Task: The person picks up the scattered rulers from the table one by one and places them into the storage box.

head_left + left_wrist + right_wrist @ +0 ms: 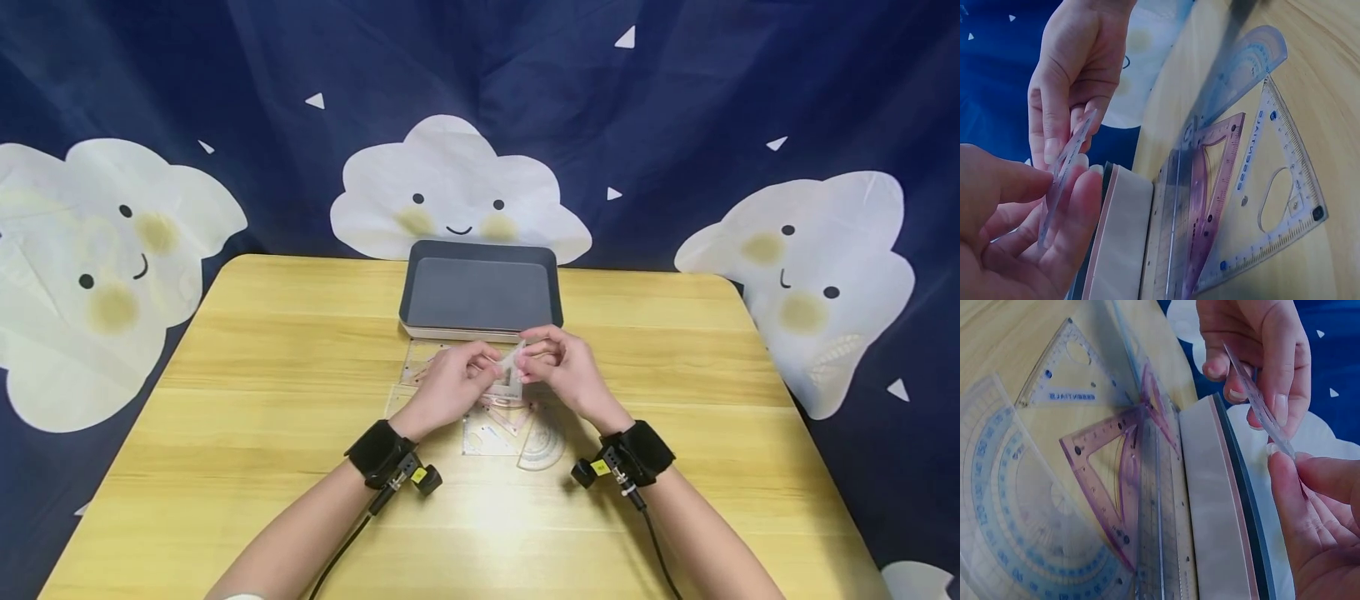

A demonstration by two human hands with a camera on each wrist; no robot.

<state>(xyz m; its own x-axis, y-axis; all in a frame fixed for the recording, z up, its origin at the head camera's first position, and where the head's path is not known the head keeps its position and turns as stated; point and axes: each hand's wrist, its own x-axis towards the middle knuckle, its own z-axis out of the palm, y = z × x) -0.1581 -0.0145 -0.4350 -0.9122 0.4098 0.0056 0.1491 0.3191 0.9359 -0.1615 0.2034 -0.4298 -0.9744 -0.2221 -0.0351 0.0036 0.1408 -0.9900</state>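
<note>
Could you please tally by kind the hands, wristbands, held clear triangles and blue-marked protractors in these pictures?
Hands: 2 (left hand, right hand)
Wristbands: 2 (left band, right band)
Held clear triangle: 1
Blue-marked protractor: 1
Total: 6

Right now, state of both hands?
Left hand: closed, pinching the clear triangular set square.
Right hand: closed, pinching that same set square.

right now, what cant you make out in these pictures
Markings on the held clear set square: too small in the head view; seen nearly edge-on in both wrist views.
Clear piece near the left wrist: partly hidden by the left hand in the head view.
Protractor: cut off by the left edge in the right wrist view.
</note>
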